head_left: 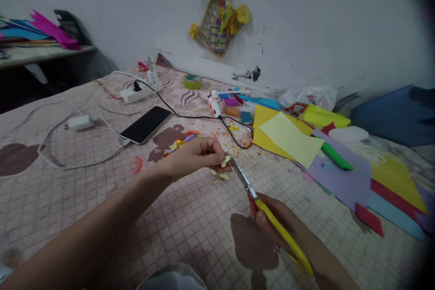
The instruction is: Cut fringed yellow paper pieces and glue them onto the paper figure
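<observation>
Between the thumb and fingers of my left hand (200,156) is a small pale yellow paper piece (225,161). My right hand (272,217) grips a pair of scissors (282,231) with yellow handles. The blades point up and to the left, and their tips are right beside the paper piece; whether they touch it I cannot tell. A few pale yellow paper scraps (223,176) lie on the patterned cloth just under my left hand. Behind my left wrist, partly hidden, lies a small pile of coloured paper pieces (178,143).
A white glue gun (214,103) with a black cord stands beyond my hands, amid tiny scraps. Coloured paper sheets (292,138) and a green cutter (336,156) lie at the right. To the left are a phone (146,124), a charger (79,122), a power strip (139,93) and green tape (192,81).
</observation>
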Demonstrator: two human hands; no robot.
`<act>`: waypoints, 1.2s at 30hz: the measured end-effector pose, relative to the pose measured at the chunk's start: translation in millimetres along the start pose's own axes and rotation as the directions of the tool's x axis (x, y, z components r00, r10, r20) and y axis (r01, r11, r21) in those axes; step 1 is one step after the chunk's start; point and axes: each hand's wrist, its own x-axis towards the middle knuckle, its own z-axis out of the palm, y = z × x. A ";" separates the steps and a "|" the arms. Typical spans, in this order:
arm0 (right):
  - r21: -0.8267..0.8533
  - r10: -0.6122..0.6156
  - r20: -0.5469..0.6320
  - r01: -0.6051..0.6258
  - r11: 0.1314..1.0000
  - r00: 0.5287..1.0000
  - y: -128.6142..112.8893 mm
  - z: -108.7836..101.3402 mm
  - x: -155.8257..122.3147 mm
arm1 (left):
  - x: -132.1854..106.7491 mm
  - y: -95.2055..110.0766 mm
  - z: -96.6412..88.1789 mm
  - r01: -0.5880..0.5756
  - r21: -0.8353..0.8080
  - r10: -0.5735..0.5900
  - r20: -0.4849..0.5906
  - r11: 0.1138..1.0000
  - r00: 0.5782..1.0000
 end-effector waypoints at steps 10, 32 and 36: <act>0.025 -0.006 0.007 0.006 1.000 1.000 1.2 -2.0 0.5 | 0.1 -0.2 -1.6 -0.011 0.014 0.010 0.012 1.000 1.000; 0.406 0.009 -0.187 0.069 0.911 0.982 25.2 14.4 18.1 | 1.0 -19.5 25.8 0.019 0.009 -0.018 -0.141 1.000 0.990; 0.398 -0.039 -0.328 0.176 0.901 0.944 18.5 21.3 20.4 | 0.4 -33.5 41.8 0.011 0.021 -0.008 -0.134 1.000 0.991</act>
